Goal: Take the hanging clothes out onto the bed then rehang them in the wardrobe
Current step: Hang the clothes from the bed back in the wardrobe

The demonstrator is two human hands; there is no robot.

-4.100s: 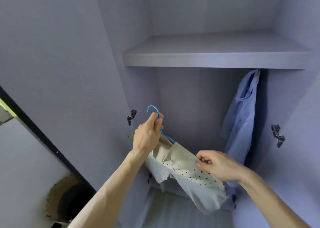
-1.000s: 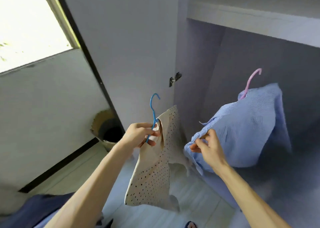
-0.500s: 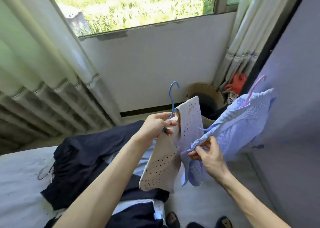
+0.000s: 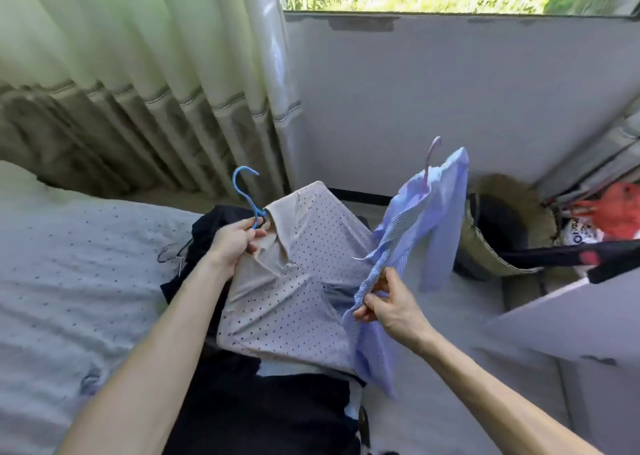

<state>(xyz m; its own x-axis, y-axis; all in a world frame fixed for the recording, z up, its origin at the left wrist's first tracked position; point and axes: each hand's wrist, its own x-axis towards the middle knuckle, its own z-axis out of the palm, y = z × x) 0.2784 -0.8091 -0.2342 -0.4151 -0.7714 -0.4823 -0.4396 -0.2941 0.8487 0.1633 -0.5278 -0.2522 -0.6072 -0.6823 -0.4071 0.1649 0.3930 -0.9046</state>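
The bed (image 4: 69, 264), covered in a grey sheet speckled with small dark dots, carries a heap of dark navy clothes (image 4: 259, 413) along its right edge. A thin dark wire hanger (image 4: 171, 252) lies on the sheet, touching the heap's far left side. A beige dotted shirt (image 4: 294, 281) is spread over the heap.
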